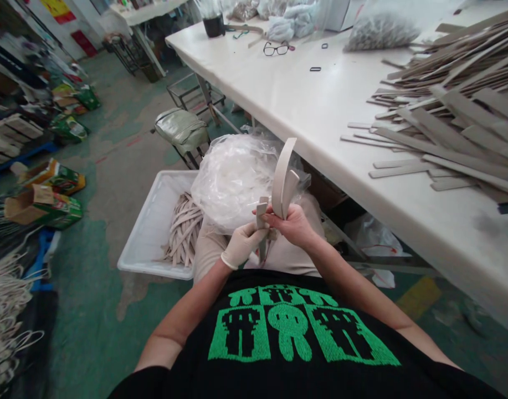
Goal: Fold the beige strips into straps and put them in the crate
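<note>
My left hand [242, 244], in a thin white glove, is closed on the end of a flat beige strap [261, 211]. Beside it, my bare right hand [294, 224] grips a curved beige strap [282, 174] that arches upward, and its fingertips meet the piece in the left hand. Both hands are over my lap. Just beyond them a large clear plastic bag [235, 180] with pale contents rests on my legs. What the fingers cover between the two hands is hidden.
On my left is a white plastic bin [143, 233] partly filled with beige straps [185, 230]. The white table [320, 105] runs along my right, bearing a big pile of straps [457, 122], eyeglasses [276, 50] and small buckles [315, 69]. A wrapped stool [182, 126] stands ahead.
</note>
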Motion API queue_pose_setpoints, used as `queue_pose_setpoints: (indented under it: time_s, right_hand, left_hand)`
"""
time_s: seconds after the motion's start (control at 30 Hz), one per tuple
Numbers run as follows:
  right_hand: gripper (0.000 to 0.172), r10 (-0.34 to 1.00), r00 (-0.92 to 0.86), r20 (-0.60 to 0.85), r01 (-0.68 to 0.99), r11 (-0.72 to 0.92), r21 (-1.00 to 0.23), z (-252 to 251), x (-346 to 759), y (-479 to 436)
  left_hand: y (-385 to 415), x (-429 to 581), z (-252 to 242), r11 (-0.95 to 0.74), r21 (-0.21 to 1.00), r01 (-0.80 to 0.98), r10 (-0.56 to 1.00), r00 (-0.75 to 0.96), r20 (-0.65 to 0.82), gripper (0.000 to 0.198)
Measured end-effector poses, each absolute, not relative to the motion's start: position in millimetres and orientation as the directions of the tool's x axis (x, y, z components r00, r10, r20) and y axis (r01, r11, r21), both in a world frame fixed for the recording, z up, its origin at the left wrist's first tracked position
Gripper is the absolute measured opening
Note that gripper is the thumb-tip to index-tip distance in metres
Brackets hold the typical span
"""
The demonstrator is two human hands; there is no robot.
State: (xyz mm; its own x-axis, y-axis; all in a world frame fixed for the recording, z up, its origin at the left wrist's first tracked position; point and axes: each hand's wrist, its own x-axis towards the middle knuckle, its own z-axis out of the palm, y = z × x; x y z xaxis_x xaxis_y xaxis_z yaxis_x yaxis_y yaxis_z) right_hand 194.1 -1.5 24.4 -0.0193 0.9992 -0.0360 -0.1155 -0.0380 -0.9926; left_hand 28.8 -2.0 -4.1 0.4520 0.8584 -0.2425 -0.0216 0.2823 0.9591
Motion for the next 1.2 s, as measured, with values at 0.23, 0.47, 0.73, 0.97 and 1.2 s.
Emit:
queue_pose_setpoints:
  time_s: [0.23,0.47,0.73,0.97,1.2]
  right_hand:
    - [0.022,0.961,0.275,0.020,-0.094,0.047,-0.994,39,216,-14]
    - [0.021,0.882,0.470,-0.025,-0.186,0.071,-0.980,35,228,-6]
    - [0.033,0.920,0.366,-0.140,-0.105,-0.108,-0.989,-4,223,-11]
    - [0.038,0.954,0.287,-0.085,0.273,-0.167,-0.947,-53,250,-34]
    - [0.044,0.945,0.311,-0.103,0.375,-0.222,-0.900,-78,252,-55]
  left_hand:
    - [-30,14,-7,0.381,0.894,0.237,0.737,0.506,-0.448,0.037]
    - [-32,-38,-26,0.556,0.816,0.157,0.563,0.651,-0.509,0.043]
    - [-47,-126,-3,0.296,0.851,-0.434,0.949,0.236,-0.210,0.049]
    - [1,-212,76,0.054,0.997,0.061,0.975,-0.220,-0.039,0.060]
    - [111,-271,63,0.105,0.871,0.479,0.981,-0.193,-0.012,0.043]
